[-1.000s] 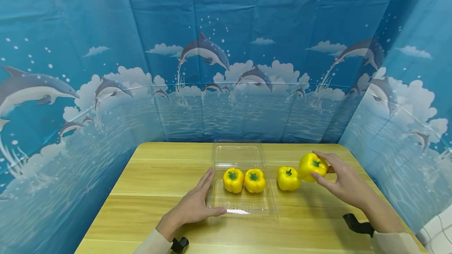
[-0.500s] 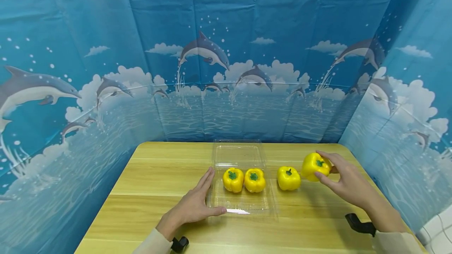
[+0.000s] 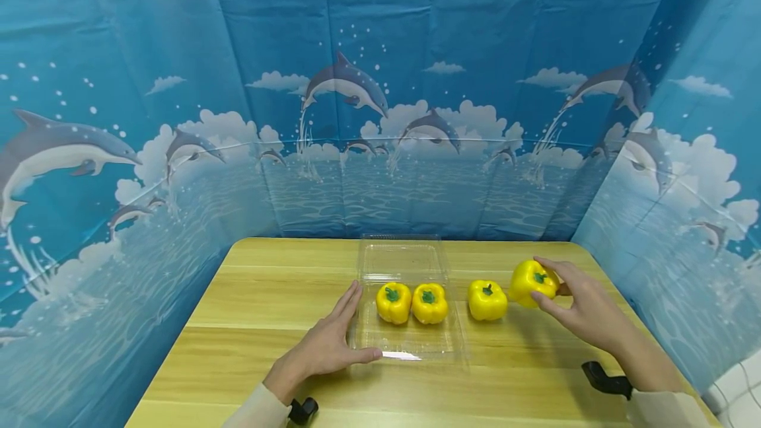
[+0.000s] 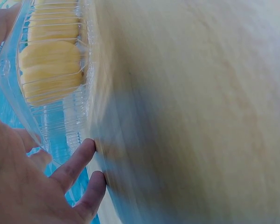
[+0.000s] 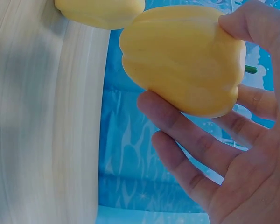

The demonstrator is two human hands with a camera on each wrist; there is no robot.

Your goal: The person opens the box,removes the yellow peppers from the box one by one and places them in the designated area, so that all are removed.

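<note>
My right hand (image 3: 585,309) grips a yellow bell pepper (image 3: 532,283) between thumb and fingers, its green stem turned toward the palm side. In the right wrist view this pepper (image 5: 184,60) is held above the table. Just left of it, another yellow bell pepper (image 3: 487,300) stands on the table. Two more yellow peppers (image 3: 393,303) sit side by side in the clear plastic clamshell box (image 3: 410,343), whose lid lies open toward the back. My left hand (image 3: 327,342) rests along the box's left side, fingers extended and thumb at the front corner; the box wall (image 4: 18,102) shows beside it.
The box's transparent lid (image 3: 399,260) lies flat near the back edge of the wooden table (image 3: 261,296). A blue curtain (image 3: 380,197) printed with dolphins hangs behind the table and along both sides. Black wrist mounts (image 3: 606,378) sit on both wrists.
My right hand has moved slightly right with its pepper, opening a small gap from the pepper standing on the table. The left hand and the box have stayed in place.
</note>
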